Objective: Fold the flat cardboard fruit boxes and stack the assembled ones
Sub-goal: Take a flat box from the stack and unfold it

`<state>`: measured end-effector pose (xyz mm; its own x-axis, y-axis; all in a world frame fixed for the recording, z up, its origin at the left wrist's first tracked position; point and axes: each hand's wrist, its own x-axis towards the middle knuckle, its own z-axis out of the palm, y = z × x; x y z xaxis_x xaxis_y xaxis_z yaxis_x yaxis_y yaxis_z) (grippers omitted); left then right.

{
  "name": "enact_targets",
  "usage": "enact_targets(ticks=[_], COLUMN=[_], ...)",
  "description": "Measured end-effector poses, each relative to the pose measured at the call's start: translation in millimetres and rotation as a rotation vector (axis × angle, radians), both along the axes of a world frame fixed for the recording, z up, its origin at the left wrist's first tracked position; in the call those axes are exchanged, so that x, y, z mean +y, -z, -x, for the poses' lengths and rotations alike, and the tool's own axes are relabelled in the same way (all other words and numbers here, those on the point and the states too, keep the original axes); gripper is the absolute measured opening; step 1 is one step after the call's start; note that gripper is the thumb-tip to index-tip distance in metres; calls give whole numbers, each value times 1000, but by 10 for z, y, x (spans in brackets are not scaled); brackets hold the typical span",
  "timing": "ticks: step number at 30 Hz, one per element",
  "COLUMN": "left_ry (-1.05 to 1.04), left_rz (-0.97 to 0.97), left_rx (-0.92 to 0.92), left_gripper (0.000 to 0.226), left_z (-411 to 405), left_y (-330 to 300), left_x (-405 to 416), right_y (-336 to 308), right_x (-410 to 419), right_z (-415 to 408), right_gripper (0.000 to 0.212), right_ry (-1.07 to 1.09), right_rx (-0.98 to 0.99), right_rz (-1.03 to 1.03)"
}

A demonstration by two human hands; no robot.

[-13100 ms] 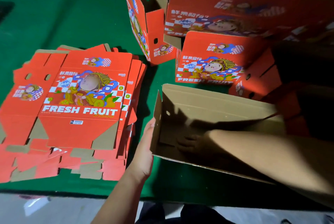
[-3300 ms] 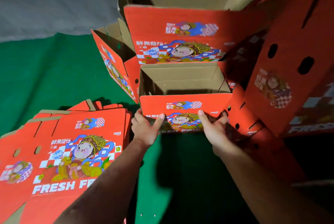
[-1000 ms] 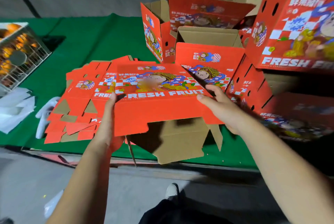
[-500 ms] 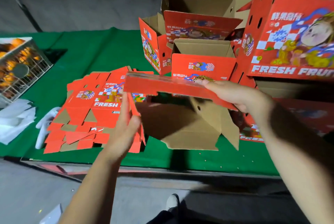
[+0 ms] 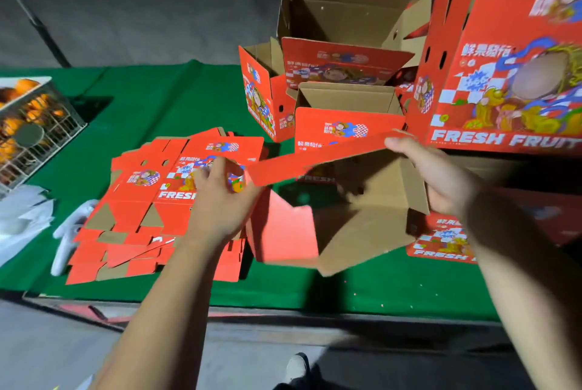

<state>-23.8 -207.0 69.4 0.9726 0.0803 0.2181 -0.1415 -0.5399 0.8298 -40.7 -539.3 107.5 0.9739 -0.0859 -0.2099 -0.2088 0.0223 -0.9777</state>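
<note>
Gripping half-opened box (image 5: 362, 219) edges, both hands (image 5: 220, 197)

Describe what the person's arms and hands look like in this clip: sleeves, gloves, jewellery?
Both arms are bare from the bottom of the frame up to the hands; no sleeve shows. The left hand and the right hand wear no gloves. No watch, bracelet or ring is visible, though the right forearm lies partly in shadow and the picture is slightly blurred.

Motion blur is smearing the half-folded box (image 5: 356, 216); its flap edges are not resolving. The left hand (image 5: 220, 200) is covering part of the flat stack (image 5: 138, 200) print. The frame edge is cutting off the wire basket (image 5: 37, 125) and the large box (image 5: 510, 74).
</note>
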Motion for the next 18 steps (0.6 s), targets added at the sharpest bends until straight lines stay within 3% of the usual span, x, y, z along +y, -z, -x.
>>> enact_targets(ticks=[3,4,6,8,9,11,14,18], left_ry=[266,345,399,410,398,317,19,-321], left_rz=[-64,-101,-151,94,215,363,424,368], left_rx=[-125,-98,-45,47,65,26,-41,-179], left_gripper=[55,53,33,28,31,32,30,43], left_z=[-134,-164,-185,-158,-152,-148,-150,-124], left_y=[-25,-17,39,137,189,255,276,303], left_x=[-85,-124,-245,-356,-400,-483,-607,-817], right_y=[-178,-225,-241,-220,-210,-195,-185,85], right_x=[44,79,101,80,80,101,135,550], right_z=[-126,-181,-302,-348,-376,-365,-202,219], right_gripper=[51,61,108,141,148,130,54,38], right_ry=[-2,26,74,18,-18,-100,-109,204], right_rx=[61,97,185,219,221,210,40,-299], right_rz=[141,146,148,127,117,137,286,219])
